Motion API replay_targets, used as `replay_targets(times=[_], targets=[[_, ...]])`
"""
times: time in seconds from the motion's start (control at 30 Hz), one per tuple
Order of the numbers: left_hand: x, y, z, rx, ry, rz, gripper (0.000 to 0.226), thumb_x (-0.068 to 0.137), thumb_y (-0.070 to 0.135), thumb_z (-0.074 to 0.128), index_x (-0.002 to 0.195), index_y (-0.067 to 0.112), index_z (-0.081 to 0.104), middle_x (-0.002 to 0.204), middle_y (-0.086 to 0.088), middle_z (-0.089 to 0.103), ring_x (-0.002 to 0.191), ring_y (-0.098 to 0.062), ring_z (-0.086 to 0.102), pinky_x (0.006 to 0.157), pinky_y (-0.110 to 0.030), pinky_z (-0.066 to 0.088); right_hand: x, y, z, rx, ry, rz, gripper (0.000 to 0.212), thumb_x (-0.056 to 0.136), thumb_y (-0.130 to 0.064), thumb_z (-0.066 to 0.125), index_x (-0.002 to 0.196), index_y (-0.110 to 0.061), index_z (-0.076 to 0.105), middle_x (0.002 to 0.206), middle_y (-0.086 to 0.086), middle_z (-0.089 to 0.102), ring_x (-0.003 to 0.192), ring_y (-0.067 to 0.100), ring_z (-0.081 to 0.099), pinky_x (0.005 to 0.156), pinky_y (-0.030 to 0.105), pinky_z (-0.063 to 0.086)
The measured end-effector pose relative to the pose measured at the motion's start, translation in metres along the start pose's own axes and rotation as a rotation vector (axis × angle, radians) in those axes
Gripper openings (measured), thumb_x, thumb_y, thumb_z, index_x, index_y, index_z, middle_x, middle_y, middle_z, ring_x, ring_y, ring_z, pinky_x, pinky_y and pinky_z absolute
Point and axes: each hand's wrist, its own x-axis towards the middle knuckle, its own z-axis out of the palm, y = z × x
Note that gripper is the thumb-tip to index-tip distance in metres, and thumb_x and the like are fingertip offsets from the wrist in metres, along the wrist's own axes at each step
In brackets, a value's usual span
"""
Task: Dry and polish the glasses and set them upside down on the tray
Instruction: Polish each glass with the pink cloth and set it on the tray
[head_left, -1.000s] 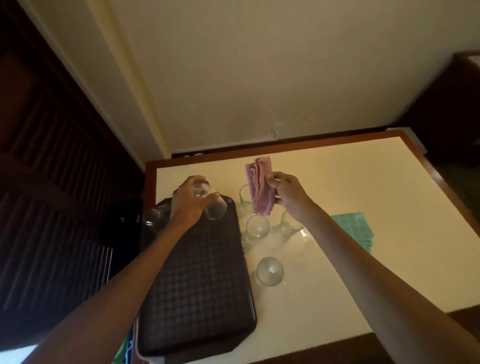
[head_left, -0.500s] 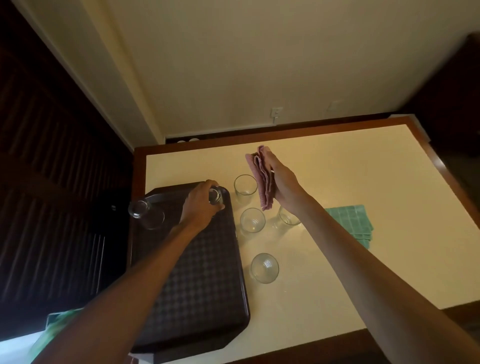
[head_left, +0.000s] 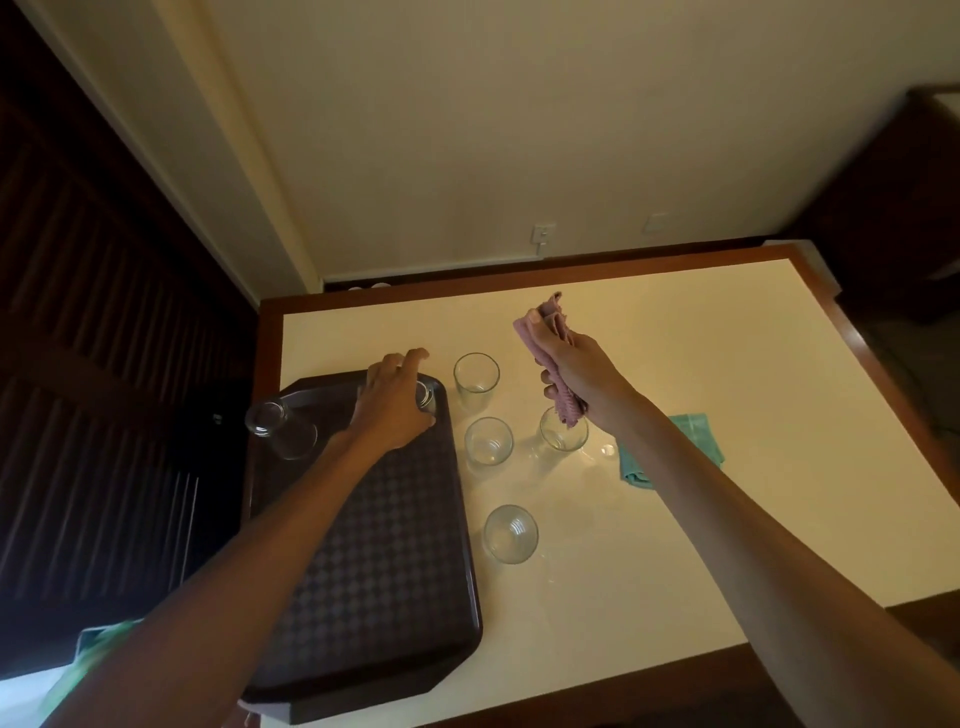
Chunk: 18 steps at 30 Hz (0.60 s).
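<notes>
**Left grip over a glass on the tray; right grip holding cloth**

Left grip (head_left: 390, 408): lies over a glass (head_left: 426, 397) at the far right corner of the tray (head_left: 374, 545). The thumb is on the near side and the fingers arch over the far side. Most of the glass is hidden under the palm, so I cannot tell whether the grip is clasping it or has let go, or which way up it stands.

Right grip (head_left: 571, 369): clenched round a folded pink cloth (head_left: 551, 318), raised above the surface (head_left: 701, 338). Cloth ends stick out above and below the fist.

Tray: dark, checker-textured, along the left edge of the surface. A second glass (head_left: 280, 428) stands mouth down at its far left corner, well apart from the first.

Surface, just right of the tray, four glasses, all mouth up:
- far glass (head_left: 476, 382)
- middle glass (head_left: 488, 440), directly nearer
- right glass (head_left: 563, 430), below the hanging cloth end
- near glass (head_left: 510, 534), apart from the others

A teal cloth (head_left: 698, 431) lies flat to the right, partly hidden by the right forearm.
</notes>
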Motion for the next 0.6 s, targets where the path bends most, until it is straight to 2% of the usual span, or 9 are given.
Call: replay_targets(times=[0.1,0.23,0.33,0.43,0.5,0.6], targets=[[-0.014,0.019,-0.019,-0.086,0.12,0.072,0.066,0.092,0.021,0.074,0.15,0.022,0.042,0.154,-0.01,0.043,0.141,-0.031,0.039,0.112,-0.047,0.043,-0.01,-0.004,-0.017,0.006,0.025,-0.016,0.044,0.09,-0.06,0.059,0.094,-0.016,0.059,0.068,0.001,0.056,0.058,0.012,0.053,0.06,0.028,0.047],[-0.037,0.056,-0.03,-0.242,0.257,0.17,0.047,0.095,0.025,0.072,0.138,0.022,0.054,0.136,0.0,0.058,0.126,-0.019,0.05,0.098,-0.029,0.043,-0.02,-0.002,-0.042,-0.004,0.1,-0.006,0.039,0.096,-0.054,0.055,0.093,-0.016,0.059,0.068,0.003,0.056,0.058,0.015,0.053,0.057,0.03,0.048],[-0.045,0.089,-0.016,-0.307,0.226,0.207,0.042,0.092,0.032,0.076,0.13,0.026,0.058,0.119,0.009,0.062,0.113,-0.014,0.056,0.097,-0.036,0.05,-0.026,0.0,-0.066,-0.11,0.18,-0.005,0.04,0.099,-0.053,0.049,0.091,-0.016,0.061,0.071,0.006,0.061,0.061,0.02,0.057,0.064,0.035,0.047],[-0.044,0.119,0.016,-0.3,0.069,0.196,0.057,0.086,0.037,0.082,0.134,0.023,0.056,0.12,0.003,0.062,0.112,-0.018,0.058,0.098,-0.036,0.05,-0.025,0.006,-0.089,-0.151,0.203,-0.013,0.037,0.102,-0.051,0.044,0.1,-0.017,0.06,0.084,0.004,0.062,0.073,0.017,0.057,0.066,0.032,0.043],[-0.041,0.138,0.042,-0.25,-0.036,0.163,0.075,0.083,0.036,0.085,0.145,0.02,0.048,0.135,-0.004,0.057,0.125,-0.023,0.054,0.103,-0.033,0.045,-0.021,0.014,-0.103,-0.163,0.188,-0.001,0.037,0.102,-0.051,0.041,0.107,-0.018,0.059,0.092,0.002,0.061,0.082,0.016,0.055,0.073,0.033,0.041],[-0.032,0.159,0.081,-0.128,-0.123,0.112,0.099,0.081,0.035,0.087,0.158,0.015,0.029,0.156,-0.012,0.038,0.142,-0.03,0.039,0.113,-0.036,0.036,-0.017,0.028,-0.121,-0.152,0.165,0.011,0.041,0.102,-0.05,0.042,0.118,-0.017,0.06,0.103,0.003,0.061,0.093,0.02,0.055,0.079,0.032,0.04]])
